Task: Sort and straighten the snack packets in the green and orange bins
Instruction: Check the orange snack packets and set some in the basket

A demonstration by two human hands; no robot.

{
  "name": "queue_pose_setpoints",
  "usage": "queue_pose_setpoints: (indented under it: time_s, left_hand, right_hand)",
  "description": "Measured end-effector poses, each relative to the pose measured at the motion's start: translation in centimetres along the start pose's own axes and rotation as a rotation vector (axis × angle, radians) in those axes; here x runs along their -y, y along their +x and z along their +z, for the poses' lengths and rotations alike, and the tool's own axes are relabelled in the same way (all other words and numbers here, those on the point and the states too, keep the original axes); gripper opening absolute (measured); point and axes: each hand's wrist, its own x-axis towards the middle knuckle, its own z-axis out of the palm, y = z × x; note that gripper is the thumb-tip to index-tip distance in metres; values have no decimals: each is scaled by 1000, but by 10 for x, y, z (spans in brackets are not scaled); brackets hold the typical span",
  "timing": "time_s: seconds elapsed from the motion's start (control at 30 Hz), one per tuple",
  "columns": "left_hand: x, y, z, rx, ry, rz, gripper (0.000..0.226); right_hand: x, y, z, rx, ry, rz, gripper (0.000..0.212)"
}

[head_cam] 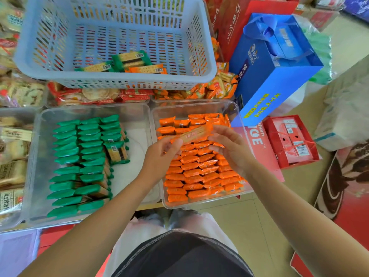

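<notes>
Holding, head view: one orange packet (191,134), pinched at either end by the left hand (159,156) and right hand (231,150), fingers of both closed on the wrapper, just above the orange bin (199,204). Rows beneath stand on edge, packed close. Best turned edge-up to match, then slotted into the untidier far rows. Green bin (33,166), alongside: one flat green packet (116,152) wants righting.

Shows green packets (79,156) in glossy plain rows, with one green-edged packet (116,151) baring a tan cracker print and a black barcode. Shows orange packets (199,172) massed in matching gloss, and a raised orange packet (191,134) with a pale tan panel and reddish lettering. Adds a pale blue-grey slotted basket (207,56), a bright blue bag (265,76) lettered in yellow, and a red box (289,140) with white labels.
</notes>
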Motion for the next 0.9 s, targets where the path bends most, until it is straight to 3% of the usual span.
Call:
queue_pose_setpoints:
  time_s: [0.07,0.13,0.33,0.47,0.63,0.73,0.8,0.9]
  left_hand:
    - [-1,0,2,-8,-20,-31,49]
    - [-5,1,4,-24,1,-63,56]
    - [-8,7,1,-123,-215,-120,20]
    - [-5,12,-1,-158,-182,-144,28]
    - [-9,15,-1,-30,-250,-182,28]
    - [-7,18,-3,-46,-217,-123,29]
    - [-4,18,-6,-105,-77,-22,27]
    - [-2,18,-10,-99,187,180,26]
  right_hand:
    - [-1,-1,0,3,-27,-25,7]
    - [1,-1,1,-7,10,-20,13]
    - [0,2,2,-97,39,11,13]
    - [-2,5,3,-123,28,15,14]
    - [-3,11,4,-132,39,23,11]
    - [-2,14,5,-158,17,71,10]
    - [1,17,5,-185,-46,220,28]
    - [5,21,8,-84,-24,410,64]
